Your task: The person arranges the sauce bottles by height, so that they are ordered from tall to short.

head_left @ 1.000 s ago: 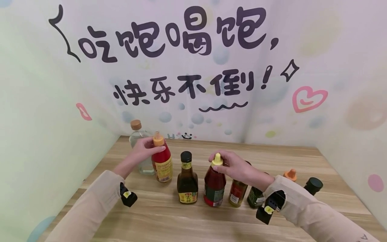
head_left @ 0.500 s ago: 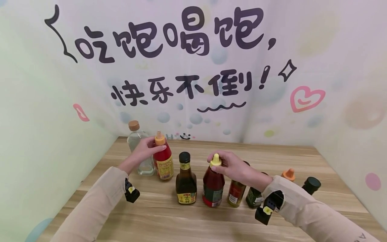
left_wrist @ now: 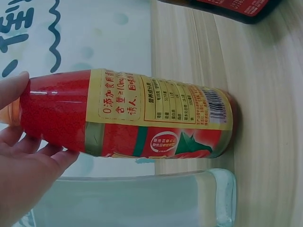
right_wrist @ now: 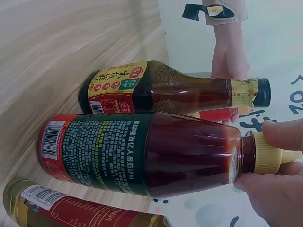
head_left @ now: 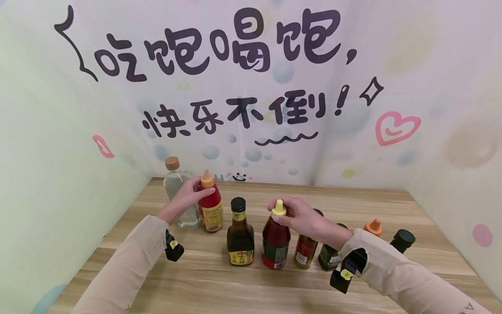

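Observation:
My left hand (head_left: 188, 194) grips the neck of a red ketchup bottle (head_left: 212, 213) below its orange cap. Its yellow label and a tomato picture show in the left wrist view. It stands upright next to a clear bottle (head_left: 188, 216) with a brown cap. My right hand (head_left: 303, 216) pinches the yellow nozzle cap of a dark red sauce bottle (head_left: 275, 240), thumb and fingers on either side. This one also stands upright on the table. Between the hands is a soy sauce bottle (head_left: 240, 237) with a black cap, touched by neither.
Right of the dark red bottle stand a red-labelled bottle (head_left: 305, 253) and a dark green jar (head_left: 329, 256). Farther right, an orange cap (head_left: 373, 226) and a black-capped bottle (head_left: 402, 240) show partly behind my sleeve. A printed cloth (head_left: 243, 148) hangs behind the wooden table (head_left: 219, 285).
My left hand has shifted the ketchup bottle slightly back, away from me. My right hand keeps its hold on the yellow cap. The whole head view has drifted a little.

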Action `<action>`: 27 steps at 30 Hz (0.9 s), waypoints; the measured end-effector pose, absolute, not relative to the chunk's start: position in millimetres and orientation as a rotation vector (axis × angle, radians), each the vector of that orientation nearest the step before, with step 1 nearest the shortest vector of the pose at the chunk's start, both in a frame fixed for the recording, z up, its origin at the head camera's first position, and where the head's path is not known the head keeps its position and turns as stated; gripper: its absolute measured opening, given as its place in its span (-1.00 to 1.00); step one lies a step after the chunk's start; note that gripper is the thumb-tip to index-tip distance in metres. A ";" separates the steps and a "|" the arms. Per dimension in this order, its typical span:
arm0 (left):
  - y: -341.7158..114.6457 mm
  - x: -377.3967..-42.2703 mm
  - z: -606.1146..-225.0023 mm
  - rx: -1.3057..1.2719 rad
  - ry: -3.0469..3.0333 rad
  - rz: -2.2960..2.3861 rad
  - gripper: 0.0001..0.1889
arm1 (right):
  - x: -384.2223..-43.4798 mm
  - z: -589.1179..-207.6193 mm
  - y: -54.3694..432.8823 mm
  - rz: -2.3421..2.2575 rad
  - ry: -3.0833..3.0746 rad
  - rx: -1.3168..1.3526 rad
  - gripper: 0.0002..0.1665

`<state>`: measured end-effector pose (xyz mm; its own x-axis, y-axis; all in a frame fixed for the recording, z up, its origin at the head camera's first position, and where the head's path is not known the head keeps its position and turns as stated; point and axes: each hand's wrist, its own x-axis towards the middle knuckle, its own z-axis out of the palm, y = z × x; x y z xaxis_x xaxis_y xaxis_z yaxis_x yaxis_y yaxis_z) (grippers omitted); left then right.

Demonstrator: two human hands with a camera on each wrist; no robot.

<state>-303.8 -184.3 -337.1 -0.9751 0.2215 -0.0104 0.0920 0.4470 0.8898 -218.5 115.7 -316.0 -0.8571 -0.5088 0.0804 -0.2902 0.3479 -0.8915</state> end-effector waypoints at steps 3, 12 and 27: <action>-183.7 -304.2 -340.3 0.296 2.569 1.571 -0.47 | -218.5 -316.3 114.8 -1.516 2.402 -0.718 -0.79; -176.5 -306.5 -347.2 0.281 2.560 1.612 -0.46 | -218.0 -315.1 113.8 -1.503 2.409 -0.696 -0.77; -173.8 -311.7 -358.7 0.268 2.504 1.726 -0.44 | -215.5 -314.5 112.8 -1.532 2.436 -0.636 -0.55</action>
